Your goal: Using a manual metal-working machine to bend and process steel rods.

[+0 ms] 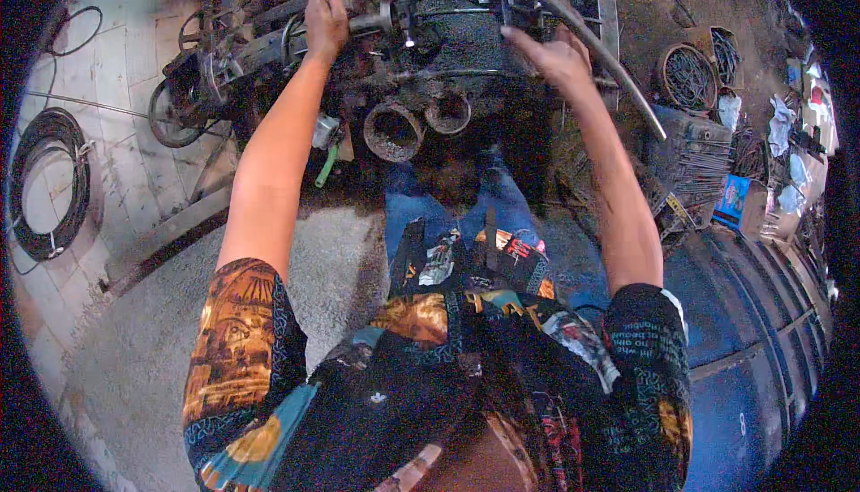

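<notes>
My left hand (pixel 325 22) reaches to the far side of a dark, greasy machine (pixel 457 40) with its fingers stretched out. It lies against the machine's left part, beside a thick metal shaft (pixel 365 24). Farther right, my right hand (pixel 563 60) is at the machine's right end, its thumb pointing left toward a dark block. Its other fingers are mostly hidden, so what they hold, if anything, does not show. A long, slightly bent metal rod (pixel 618 71) slants down past the right hand, close to the fingers; whether they touch is unclear.
Two round, open pipe ends (pixel 394 131) face me below the machine. A handwheel (pixel 164 114) sits at its left. Coiled black cable (pixel 49 183) lies on the left floor. At right are a basket of metal pieces (pixel 690 76), stacked rods (pixel 699 165) and a blue drum (pixel 743 340).
</notes>
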Available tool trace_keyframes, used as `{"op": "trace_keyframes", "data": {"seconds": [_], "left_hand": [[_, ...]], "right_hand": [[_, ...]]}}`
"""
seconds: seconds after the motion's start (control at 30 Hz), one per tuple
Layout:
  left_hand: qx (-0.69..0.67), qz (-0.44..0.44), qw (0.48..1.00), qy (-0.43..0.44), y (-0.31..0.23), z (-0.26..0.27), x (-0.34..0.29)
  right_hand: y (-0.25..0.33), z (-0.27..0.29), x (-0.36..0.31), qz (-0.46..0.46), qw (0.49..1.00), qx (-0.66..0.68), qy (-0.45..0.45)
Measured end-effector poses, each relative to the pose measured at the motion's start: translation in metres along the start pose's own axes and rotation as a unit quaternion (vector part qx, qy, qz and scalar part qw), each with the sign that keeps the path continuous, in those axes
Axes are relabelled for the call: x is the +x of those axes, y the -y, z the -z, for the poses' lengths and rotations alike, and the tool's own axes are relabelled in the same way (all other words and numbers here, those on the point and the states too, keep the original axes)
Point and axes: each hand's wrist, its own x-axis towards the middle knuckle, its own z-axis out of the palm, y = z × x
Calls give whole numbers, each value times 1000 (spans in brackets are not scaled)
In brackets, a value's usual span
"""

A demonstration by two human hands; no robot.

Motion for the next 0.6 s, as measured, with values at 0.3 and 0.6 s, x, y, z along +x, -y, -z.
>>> {"op": "trace_keyframes", "data": {"seconds": [0.3, 0.6], "left_hand": [[16, 15, 999, -38, 0, -2, -3], [9, -30, 998, -50, 1, 5, -9]], "right_hand": [[7, -38, 71, 295, 914, 264, -91], [16, -38, 69, 371, 885, 233, -157]]}}
